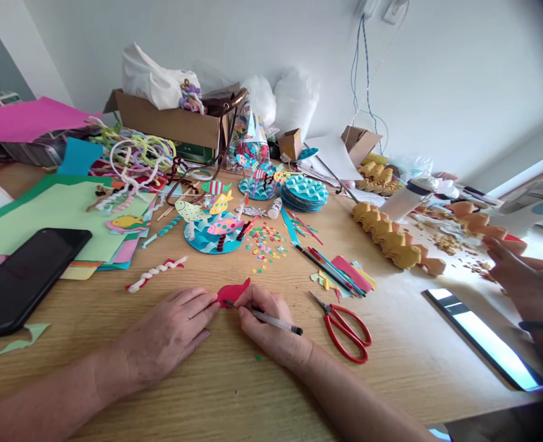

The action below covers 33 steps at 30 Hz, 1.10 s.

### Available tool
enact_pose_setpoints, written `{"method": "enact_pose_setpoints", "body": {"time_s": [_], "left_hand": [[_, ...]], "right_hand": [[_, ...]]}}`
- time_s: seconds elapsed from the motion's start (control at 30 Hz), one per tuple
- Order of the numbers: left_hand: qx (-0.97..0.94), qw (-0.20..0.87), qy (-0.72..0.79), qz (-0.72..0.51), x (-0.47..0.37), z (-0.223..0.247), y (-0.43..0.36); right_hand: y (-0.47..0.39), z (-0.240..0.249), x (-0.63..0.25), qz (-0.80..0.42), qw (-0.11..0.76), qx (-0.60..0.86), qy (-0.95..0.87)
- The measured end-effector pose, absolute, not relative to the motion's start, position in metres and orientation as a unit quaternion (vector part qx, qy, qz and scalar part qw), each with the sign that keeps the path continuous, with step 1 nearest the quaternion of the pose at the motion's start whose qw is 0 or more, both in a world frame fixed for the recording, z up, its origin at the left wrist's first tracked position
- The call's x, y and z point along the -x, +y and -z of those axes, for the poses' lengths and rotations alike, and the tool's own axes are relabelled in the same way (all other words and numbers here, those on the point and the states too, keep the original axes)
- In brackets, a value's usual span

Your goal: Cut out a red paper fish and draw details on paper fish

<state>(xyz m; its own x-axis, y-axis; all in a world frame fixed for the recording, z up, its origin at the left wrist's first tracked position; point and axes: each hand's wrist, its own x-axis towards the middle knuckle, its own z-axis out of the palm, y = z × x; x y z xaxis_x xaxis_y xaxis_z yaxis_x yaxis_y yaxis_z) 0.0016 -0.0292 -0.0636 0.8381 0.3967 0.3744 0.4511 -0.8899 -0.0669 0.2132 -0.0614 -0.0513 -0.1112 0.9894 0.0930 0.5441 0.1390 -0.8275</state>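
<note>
A small red paper cutout, shaped like a fish [232,291], lies on the wooden table [234,393] in front of me. My left hand [172,334] rests flat, its fingers stretched out and their tips on the cutout's left edge. In my right hand [273,345] is a pen [278,321] with a clear barrel and a black end; its tip touches the red paper. Red-handled scissors [345,328] lie to the right of that hand, blades partly apart. Beyond the hands stands a blue round base [197,242] with colourful paper fish on it.
A black phone [27,276] and coloured paper sheets [54,215] lie left. Loose confetti [266,242], several pencils [331,270] and a stack of blue wavy discs [304,191] are further back. At right, another person's hand [515,270] is near egg-carton pieces [386,236] and a second phone [483,337].
</note>
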Motion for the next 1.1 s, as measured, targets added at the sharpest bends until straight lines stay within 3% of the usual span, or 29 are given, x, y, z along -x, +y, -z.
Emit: {"method": "enact_pose_setpoints", "body": {"time_s": [0.7,1.1], "left_hand": [[0.956,0.022,-0.231,0.18,0.001,0.0659,-0.0283],[0.954,0.076,-0.219,0.188,-0.0008,0.0652,-0.0288]], "right_hand": [[-0.0637,0.046,-0.214,-0.324,0.355,0.561,-0.674],[-0.0632,0.046,-0.2128,-0.345,0.354,0.553,-0.671]]}}
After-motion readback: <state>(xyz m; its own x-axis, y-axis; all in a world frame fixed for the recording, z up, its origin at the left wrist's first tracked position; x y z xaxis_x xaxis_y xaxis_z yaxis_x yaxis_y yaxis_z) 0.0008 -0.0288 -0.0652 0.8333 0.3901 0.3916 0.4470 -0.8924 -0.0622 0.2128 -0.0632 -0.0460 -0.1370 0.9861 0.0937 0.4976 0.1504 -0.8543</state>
